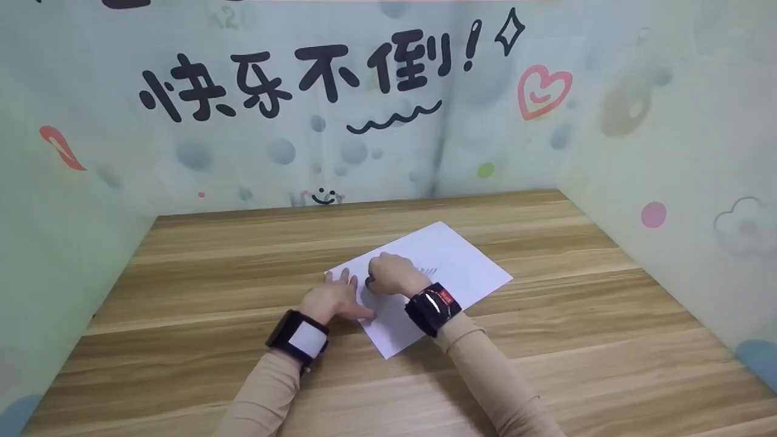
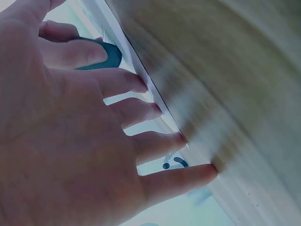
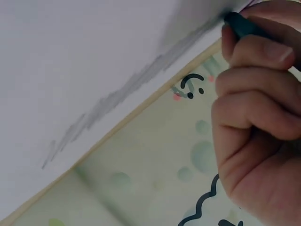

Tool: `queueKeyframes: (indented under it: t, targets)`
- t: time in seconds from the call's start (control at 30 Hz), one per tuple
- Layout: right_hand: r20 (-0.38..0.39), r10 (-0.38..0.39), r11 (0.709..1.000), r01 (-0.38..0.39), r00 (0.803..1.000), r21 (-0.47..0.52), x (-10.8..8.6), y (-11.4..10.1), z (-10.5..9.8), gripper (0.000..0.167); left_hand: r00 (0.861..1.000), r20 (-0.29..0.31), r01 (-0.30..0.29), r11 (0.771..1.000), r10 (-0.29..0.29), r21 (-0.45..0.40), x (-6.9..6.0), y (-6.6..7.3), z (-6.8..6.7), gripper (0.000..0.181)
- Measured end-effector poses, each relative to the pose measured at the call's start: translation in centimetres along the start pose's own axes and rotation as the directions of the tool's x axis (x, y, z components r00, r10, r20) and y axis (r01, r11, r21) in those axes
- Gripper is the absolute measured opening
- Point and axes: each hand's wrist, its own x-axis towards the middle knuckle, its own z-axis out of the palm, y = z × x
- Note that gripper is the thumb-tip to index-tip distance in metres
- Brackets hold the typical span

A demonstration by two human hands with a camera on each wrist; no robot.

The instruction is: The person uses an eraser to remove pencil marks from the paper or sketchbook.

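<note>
Wood-grain desk (image 1: 200, 267) carries white paper (image 1: 464, 258), likely light, easily creased, best steadied by its edge; left grip (image 1: 329, 299), spread wide, rests on it; right grip (image 1: 394, 275) pinches a teal drawing stick (image 3: 245, 26).

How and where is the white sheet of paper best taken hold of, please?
Probably by its right corner in the head view, coming from the right and pinching the edge between thumb and finger. The sheet lies flat on the table, so only its edges offer a grip; that corner is free, while the left hand rests at the left edge.
</note>
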Motion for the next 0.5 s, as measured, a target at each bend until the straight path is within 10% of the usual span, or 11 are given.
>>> queueKeyframes:
  t: [0.5]
  targets:
    - [-0.014, 0.0, 0.998, -0.001, 1.0, -0.055, -0.06, -0.25, -0.03, 0.014, 1.0, -0.009, -0.012, 1.0, 0.012, 0.007, -0.34, 0.23, -0.1, 0.09]
